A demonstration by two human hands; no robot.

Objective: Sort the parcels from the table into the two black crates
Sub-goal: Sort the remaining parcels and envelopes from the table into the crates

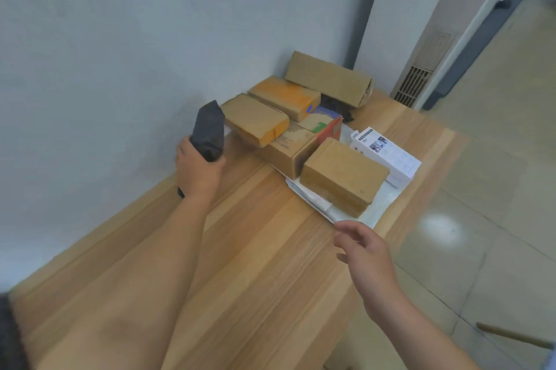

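At 10 o'clock on the table [255,249], left hand [197,171] grips black parcel [210,128], fingers wrapped around its lower end; right hand [365,252] at 4 o'clock, fingers loose, holding nothing.

Soft even indoor light, glare patch on floor [440,229], overall blur, wide-angle edge bending

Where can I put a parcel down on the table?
The bare wood of the table between the left hand, gripping the black parcel, and the right hand is free. So is a strip between the white box and the far right edge. The far end is crowded with brown boxes.
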